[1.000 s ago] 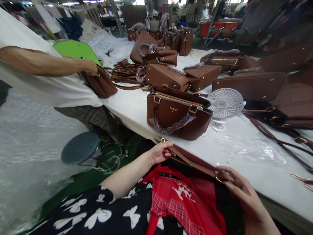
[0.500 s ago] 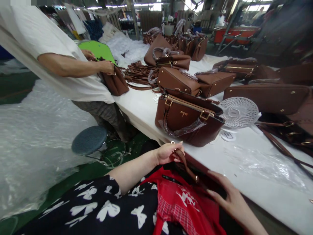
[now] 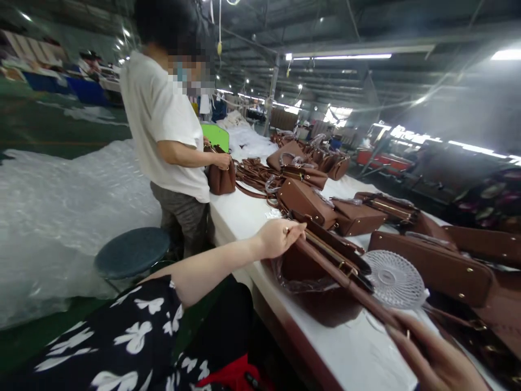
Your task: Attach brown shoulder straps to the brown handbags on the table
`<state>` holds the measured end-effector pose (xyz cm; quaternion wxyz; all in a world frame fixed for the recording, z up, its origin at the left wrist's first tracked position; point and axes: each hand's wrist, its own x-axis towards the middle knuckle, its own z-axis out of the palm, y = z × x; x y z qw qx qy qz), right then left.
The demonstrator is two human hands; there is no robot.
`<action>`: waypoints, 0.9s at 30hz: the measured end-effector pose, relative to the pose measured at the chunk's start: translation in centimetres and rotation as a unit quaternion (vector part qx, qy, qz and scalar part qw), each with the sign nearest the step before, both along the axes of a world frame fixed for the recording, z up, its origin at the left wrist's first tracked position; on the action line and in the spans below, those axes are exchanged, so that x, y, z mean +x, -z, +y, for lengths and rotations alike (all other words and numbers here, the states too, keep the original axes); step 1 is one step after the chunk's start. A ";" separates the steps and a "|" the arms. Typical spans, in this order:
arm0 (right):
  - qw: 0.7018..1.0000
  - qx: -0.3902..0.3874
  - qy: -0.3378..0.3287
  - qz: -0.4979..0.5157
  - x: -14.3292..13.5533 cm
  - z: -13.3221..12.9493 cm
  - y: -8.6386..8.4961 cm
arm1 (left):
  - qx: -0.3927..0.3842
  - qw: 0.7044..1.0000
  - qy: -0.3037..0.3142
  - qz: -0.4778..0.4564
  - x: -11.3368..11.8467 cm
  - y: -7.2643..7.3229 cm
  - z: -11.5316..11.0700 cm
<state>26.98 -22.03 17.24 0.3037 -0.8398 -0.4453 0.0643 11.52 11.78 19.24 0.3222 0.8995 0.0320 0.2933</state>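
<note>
Raised from over the red apron, one narrow brown leather strap is now stretched across the front of one upright brown leather handbag at the near edge of the white table. Its far-left end is gripped by the left hand; its near-right end is pinched by the right hand, seen with fingers spread half a second ago. One round white plastic fan is placed just right of the handbag. Far left, another brown handbag is handled by one co-worker.
</note>
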 end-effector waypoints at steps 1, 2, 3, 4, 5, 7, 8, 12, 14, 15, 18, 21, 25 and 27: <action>0.999 0.013 0.032 -0.039 1.7 1.5 -1.5 | 0.012 0.999 -0.036 -0.006 1.3 -0.9 1.1; 0.996 0.026 0.058 -0.062 3.2 3.2 -2.6 | 0.024 0.997 -0.068 -0.005 2.7 -1.5 2.2; 0.995 0.026 0.066 -0.068 4.4 5.0 -3.2 | 0.034 0.995 -0.097 0.004 4.1 -1.9 3.3; 0.994 0.027 0.074 -0.072 5.5 6.8 -3.4 | 0.041 0.992 -0.117 0.020 5.4 -2.0 4.3; 0.995 0.017 0.073 -0.069 6.2 8.3 -3.2 | 0.043 0.990 -0.128 0.041 6.5 -1.8 5.3; 0.996 -0.013 0.061 -0.058 7.0 10.4 -1.8 | 0.038 0.988 -0.117 0.095 7.9 -0.7 6.9; 0.996 -0.030 0.056 -0.057 7.2 11.0 -1.0 | 0.025 0.987 -0.104 0.122 8.2 0.2 7.5; 0.989 -0.090 0.048 -0.103 6.6 11.5 0.4 | -0.052 0.982 -0.083 0.159 7.7 3.5 8.9; 0.980 -0.122 0.041 -0.149 5.9 12.0 -0.9 | -0.075 0.983 -0.082 0.145 7.3 4.4 9.2; 0.976 -0.131 0.039 -0.168 5.5 12.6 -2.0 | -0.084 0.984 -0.078 0.138 7.2 4.6 9.3; 0.980 -0.102 0.027 -0.167 4.6 15.5 -5.3 | -0.121 0.984 -0.069 0.114 7.4 4.8 9.5; 0.992 -0.059 -0.020 -0.106 4.3 19.5 -7.1 | -0.141 0.983 -0.054 0.101 8.0 4.6 9.5; 0.994 -0.035 -0.094 -0.035 3.9 24.6 -5.9 | -0.153 0.984 -0.047 0.083 8.7 4.1 9.3; 0.991 -0.030 -0.130 -0.004 3.3 26.5 -4.8 | -0.167 0.982 -0.052 0.069 8.9 3.8 9.2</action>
